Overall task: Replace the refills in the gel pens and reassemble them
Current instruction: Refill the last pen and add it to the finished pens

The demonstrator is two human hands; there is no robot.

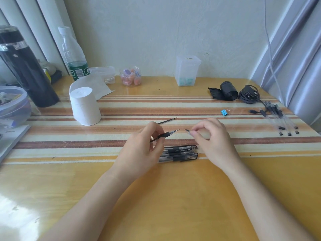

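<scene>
Centre of frame: two hands hold the parts of one clear plastic gel pen with a black rubber grip [167,134] above the yellow striped table [173,197].

We note the left hand [144,150], fingers curled round the pen barrel, its point aimed right. The right hand [212,138] pinches a small dark cone-shaped tip piece [187,130], near that point but apart from it. A cluster of black-capped clear pens [180,153] lies below the hands, and a thin black refill [167,121] lies above them.

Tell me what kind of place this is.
Probably a home desk against a wall: a toilet-paper roll, a water bottle and a curtain beside the table.
</scene>
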